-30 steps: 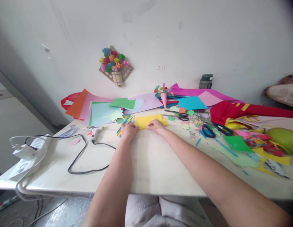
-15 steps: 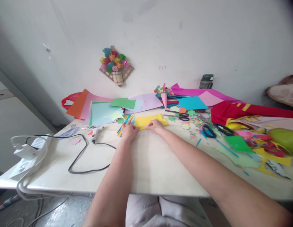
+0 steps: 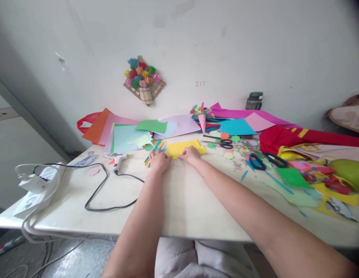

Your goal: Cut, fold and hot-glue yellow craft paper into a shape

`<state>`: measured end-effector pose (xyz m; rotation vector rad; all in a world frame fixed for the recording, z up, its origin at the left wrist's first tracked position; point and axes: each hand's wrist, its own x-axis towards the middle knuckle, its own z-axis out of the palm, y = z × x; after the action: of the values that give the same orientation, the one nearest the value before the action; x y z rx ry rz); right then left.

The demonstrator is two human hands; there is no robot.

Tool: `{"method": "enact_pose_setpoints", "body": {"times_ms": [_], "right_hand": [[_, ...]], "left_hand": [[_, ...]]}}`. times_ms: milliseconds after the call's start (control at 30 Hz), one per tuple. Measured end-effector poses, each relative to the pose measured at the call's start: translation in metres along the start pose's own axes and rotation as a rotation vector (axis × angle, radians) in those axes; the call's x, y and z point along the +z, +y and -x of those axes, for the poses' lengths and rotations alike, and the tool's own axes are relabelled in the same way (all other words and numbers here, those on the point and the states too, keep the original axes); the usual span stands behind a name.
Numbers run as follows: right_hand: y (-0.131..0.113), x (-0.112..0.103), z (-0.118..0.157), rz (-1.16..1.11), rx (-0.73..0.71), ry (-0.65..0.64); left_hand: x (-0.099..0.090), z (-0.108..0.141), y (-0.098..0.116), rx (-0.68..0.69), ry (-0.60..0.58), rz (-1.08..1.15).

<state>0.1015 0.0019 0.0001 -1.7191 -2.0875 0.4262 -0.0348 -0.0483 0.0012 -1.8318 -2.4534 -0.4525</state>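
A folded sheet of yellow paper (image 3: pixel 183 147) lies on the table in front of me. My left hand (image 3: pixel 159 160) rests with its fingers spread at the paper's left end, its thumb by the near edge. Under and beyond those fingers is a bunch of thin blue and yellow paper strips (image 3: pixel 158 146). My right hand (image 3: pixel 190 155) is closed at the paper's near edge, thumb and fingers pinching along it. The fingertips are partly hidden by the hand itself.
To the left are a glue gun (image 3: pixel 118 160) with a looping black cord and a white power strip (image 3: pixel 42 193). Coloured sheets (image 3: pixel 127 138) lie along the wall. On the right lie black-handled scissors (image 3: pixel 226 144), blue-handled scissors (image 3: pixel 257 162) and paper scraps (image 3: pixel 295 193).
The view has shifted slightly. Both hands stay at the yellow paper, with only small finger movement along its near edge.
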Motion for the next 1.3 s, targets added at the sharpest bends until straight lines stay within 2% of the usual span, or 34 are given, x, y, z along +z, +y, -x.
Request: {"method": "enact_pose_setpoints", "body": {"times_ms": [200, 367, 667, 800, 1000, 1133, 1300], "right_hand": [[-0.003, -0.001, -0.003, 0.029, 0.005, -0.018], [0.0, -0.006, -0.009, 0.036, 0.008, -0.1], [0.008, -0.015, -0.008, -0.036, -0.022, -0.126], [0.009, -0.013, -0.008, -0.031, -0.036, -0.113], [0.01, -0.01, -0.007, -0.047, -0.03, -0.069], [0.011, -0.008, -0.006, -0.043, -0.066, -0.054], [0.01, -0.007, -0.005, -0.034, -0.059, -0.028]], "left_hand": [[0.001, 0.001, 0.002, -0.021, 0.016, -0.069], [0.0, 0.001, 0.005, -0.057, 0.018, -0.09], [0.003, 0.001, 0.004, -0.135, 0.063, 0.007], [0.002, 0.006, 0.008, -0.105, 0.124, 0.011], [0.002, 0.015, 0.029, 0.06, 0.285, -0.078], [0.009, 0.016, 0.04, 0.108, 0.229, -0.092], [0.014, 0.014, 0.039, 0.035, 0.096, -0.095]]}}
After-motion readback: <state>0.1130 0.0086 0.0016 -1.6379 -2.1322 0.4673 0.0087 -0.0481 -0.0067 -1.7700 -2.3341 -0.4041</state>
